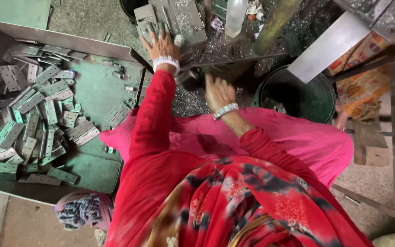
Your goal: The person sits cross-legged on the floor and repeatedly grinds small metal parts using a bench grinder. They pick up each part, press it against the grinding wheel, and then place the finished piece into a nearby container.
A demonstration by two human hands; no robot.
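Past the red patterned shawl, the right hand hangs half-curled and empty over gritty metal shavings, the left hand spreads flat on the grey press block, flat steel hinges heaped alongside.

The metal block stood at the top centre of the frame, grey, boxy and dusted with filings, with a slotted plate on its left face. The left hand lay flat against it, fingers spread. The right hand hung lower, centre frame, over swarf-strewn ground, fingers curled downward, holding nothing visible.
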